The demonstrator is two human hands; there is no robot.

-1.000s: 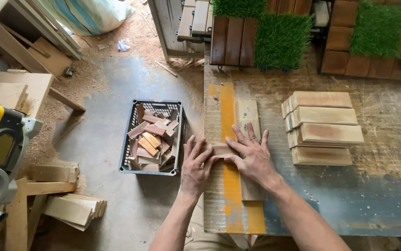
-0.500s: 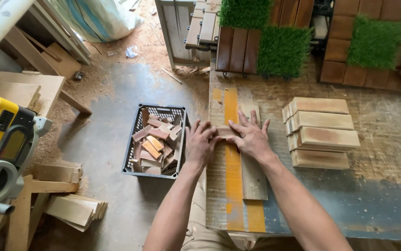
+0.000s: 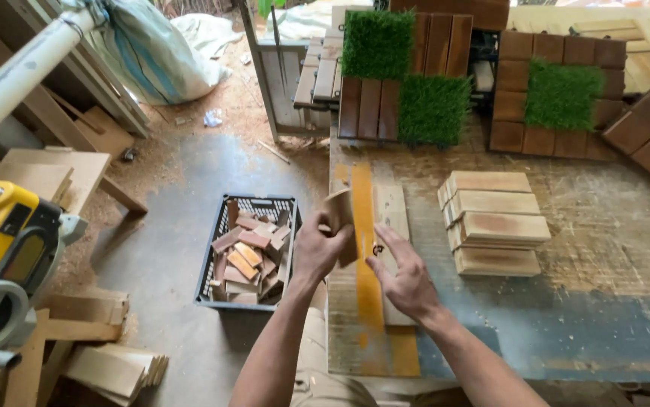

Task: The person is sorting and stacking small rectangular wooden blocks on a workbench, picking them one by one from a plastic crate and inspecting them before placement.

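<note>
My left hand (image 3: 317, 249) is shut on a small flat piece of wood (image 3: 340, 218), lifted a little above the left edge of the worktable (image 3: 611, 324). My right hand (image 3: 404, 275) lies open with fingers spread, pressing on a long pale plank (image 3: 393, 226) that lies beside a yellow stripe (image 3: 366, 264) on the table. A stack of short wooden boards (image 3: 494, 222) sits to the right of my right hand.
A black plastic crate (image 3: 246, 252) full of wood offcuts stands on the floor left of the table. A yellow saw machine (image 3: 5, 249) is at far left, with loose boards (image 3: 110, 365) below it. Deck tiles with fake grass (image 3: 430, 105) line the table's far edge.
Both hands were flat on the plank. Now my left hand has lifted a small wood piece off the table, while my right hand stays on the plank.
</note>
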